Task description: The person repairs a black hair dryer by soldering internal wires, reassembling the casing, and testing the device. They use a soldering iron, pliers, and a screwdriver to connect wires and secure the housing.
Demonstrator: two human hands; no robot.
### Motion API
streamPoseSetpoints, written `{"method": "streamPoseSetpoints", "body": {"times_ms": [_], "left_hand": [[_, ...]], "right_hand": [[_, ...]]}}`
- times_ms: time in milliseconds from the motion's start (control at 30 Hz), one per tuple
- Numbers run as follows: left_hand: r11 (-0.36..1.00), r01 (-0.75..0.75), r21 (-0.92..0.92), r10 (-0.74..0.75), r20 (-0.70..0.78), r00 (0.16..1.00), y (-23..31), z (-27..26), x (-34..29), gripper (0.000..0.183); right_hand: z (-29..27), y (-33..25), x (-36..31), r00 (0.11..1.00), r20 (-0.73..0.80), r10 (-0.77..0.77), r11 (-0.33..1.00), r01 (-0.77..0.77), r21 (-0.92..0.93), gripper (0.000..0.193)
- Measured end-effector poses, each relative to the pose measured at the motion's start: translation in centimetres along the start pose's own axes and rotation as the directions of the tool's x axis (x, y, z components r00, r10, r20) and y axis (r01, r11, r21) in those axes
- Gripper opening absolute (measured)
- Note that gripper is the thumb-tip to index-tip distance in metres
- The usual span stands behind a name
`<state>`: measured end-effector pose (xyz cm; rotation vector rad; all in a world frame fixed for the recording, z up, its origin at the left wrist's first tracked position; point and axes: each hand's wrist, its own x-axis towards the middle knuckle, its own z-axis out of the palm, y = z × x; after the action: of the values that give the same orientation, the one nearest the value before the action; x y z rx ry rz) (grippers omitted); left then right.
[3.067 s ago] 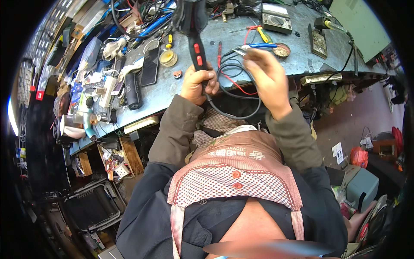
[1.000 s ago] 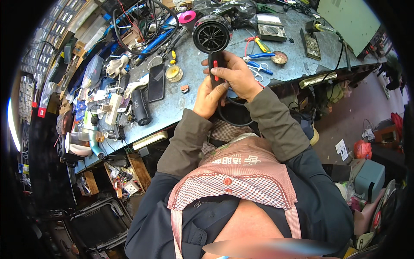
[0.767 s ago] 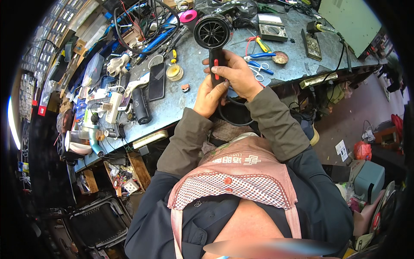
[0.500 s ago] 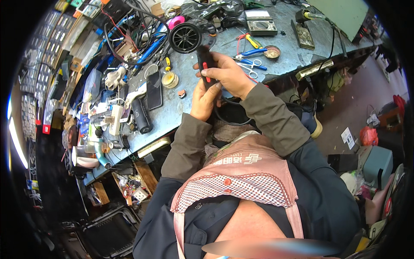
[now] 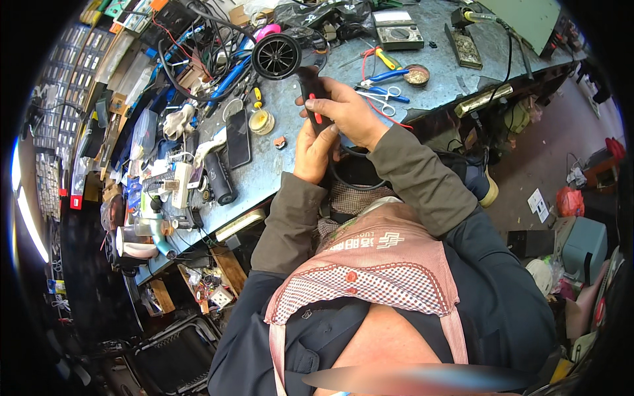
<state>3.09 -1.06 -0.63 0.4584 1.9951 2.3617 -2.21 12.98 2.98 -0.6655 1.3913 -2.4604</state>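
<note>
Above the near edge of the bench I hold what looks like a black hair dryer [image 5: 276, 58], its round spoked end turned up at the far left of my hands. Red switches [image 5: 314, 109] show on its dark handle. My right hand [image 5: 348, 113] is closed round the handle from the right, thumb lying by the switches. Lower down, my left hand [image 5: 313, 153] grips the handle's bottom end, its thumb pointing up. A black cord [image 5: 353, 183] loops below my hands over my lap. My fingers hide part of the handle.
A black phone [image 5: 238, 138], a round jar [image 5: 261, 121] and a black cylinder [image 5: 218, 178] lie to the left. Ring-handled forceps [image 5: 385, 103], blue-handled pliers [image 5: 386, 77], a tin of small bits [image 5: 416, 75] and a multimeter [image 5: 397, 34] are to the right. Tangled cables [image 5: 221, 49] fill the far left.
The round end of the hair dryer has shifted slightly left and nearer. Both hands keep their grip in nearly the same place, and the whole view has turned a little.
</note>
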Motion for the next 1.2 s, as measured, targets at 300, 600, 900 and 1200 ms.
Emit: {"method": "streamPoseSetpoints", "body": {"times_ms": [300, 600, 900, 1200], "left_hand": [[1.000, 0.006, 0.004, -0.006, 0.003, 1.000, -0.54, -0.30, -0.03, 0.021], [1.000, 0.001, -0.019, -0.001, 0.016, 1.000, 0.05, 0.10, -0.33, 0.022], [1.000, -0.008, -0.001, 0.008, 0.001, 1.000, 0.01, 0.27, -0.39, 0.020], [1.000, -0.023, 0.003, 0.023, 0.002, 1.000, -0.20, 0.29, -0.48, 0.021]], "right_hand": [[0.13, -0.43, -0.18, 0.999, 0.017, 0.041, 0.999, -0.041, -0.013, 0.040], [0.21, 0.21, 0.18, 1.000, -0.006, 0.029, 0.999, -0.029, -0.038, 0.032], [0.32, -0.06, -0.07, 0.999, -0.017, 0.035, 0.998, -0.035, -0.042, 0.033], [0.25, -0.20, 0.05, 0.998, -0.032, 0.046, 0.997, -0.048, -0.058, 0.033]]}}
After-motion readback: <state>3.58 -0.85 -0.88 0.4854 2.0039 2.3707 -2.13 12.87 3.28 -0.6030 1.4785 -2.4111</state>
